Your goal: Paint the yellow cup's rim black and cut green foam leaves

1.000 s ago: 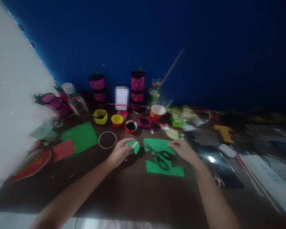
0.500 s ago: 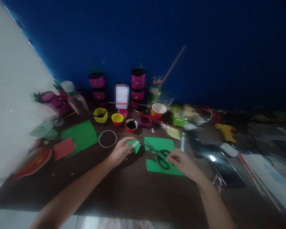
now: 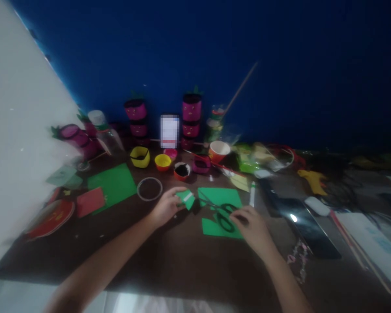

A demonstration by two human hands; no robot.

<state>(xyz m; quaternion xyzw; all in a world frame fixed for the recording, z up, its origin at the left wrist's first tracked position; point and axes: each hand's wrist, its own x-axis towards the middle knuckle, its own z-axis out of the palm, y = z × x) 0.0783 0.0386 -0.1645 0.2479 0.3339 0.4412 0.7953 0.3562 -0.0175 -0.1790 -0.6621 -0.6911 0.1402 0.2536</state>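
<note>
My left hand pinches a small green paper piece with a white strip on it, a little above the dark table. My right hand is closed, with thumb and fingertips pressed together beside the handles of the black scissors. What its fingertips hold, if anything, is too small to make out. The scissors lie on green paper that has a cut-out along its left side, their blades pointing to the upper left.
A clear ring, yellow cup and red-and-white cup stand behind my hands. Green sheet and red paper lie left. A dark tablet, white mouse and yellow glue gun lie right.
The whole view has shifted slightly, moving things a little to the right. My right hand's fingers have drawn closer together near the scissors handles. My left hand still holds the green piece.
</note>
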